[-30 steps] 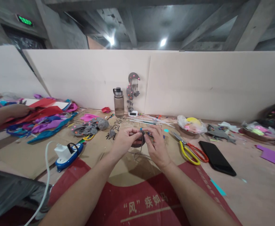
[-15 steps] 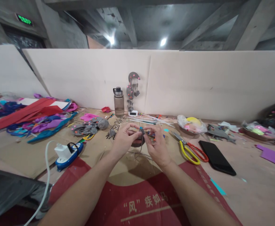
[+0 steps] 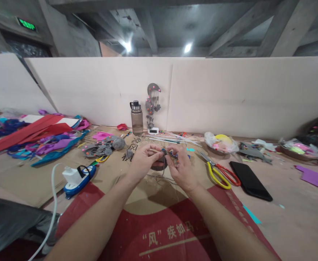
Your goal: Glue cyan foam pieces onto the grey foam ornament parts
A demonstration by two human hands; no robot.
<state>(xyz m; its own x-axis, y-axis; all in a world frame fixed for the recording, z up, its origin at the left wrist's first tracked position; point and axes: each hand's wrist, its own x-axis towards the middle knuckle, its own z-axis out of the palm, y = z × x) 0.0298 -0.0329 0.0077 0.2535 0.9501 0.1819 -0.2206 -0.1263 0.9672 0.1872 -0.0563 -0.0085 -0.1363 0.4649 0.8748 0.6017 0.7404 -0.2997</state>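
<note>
My left hand (image 3: 142, 162) and my right hand (image 3: 181, 167) meet above the middle of the cardboard sheet (image 3: 115, 170). Between their fingertips they pinch a small grey felt piece (image 3: 162, 159) with a blue bead on top. Thin grey threads hang from it toward the cardboard. The fingers hide most of the piece.
Yellow and red scissors (image 3: 220, 173) and a black phone (image 3: 250, 176) lie to the right. A blue and white glue gun (image 3: 77, 176) with a white cord lies at the left. A water bottle (image 3: 137, 118) and a grey hanging ornament (image 3: 153, 103) stand by the back wall. Coloured strips (image 3: 39, 139) pile far left.
Another person's hand at the far left edge has gone from view. My hands stay together on the felt piece, with small finger shifts.
</note>
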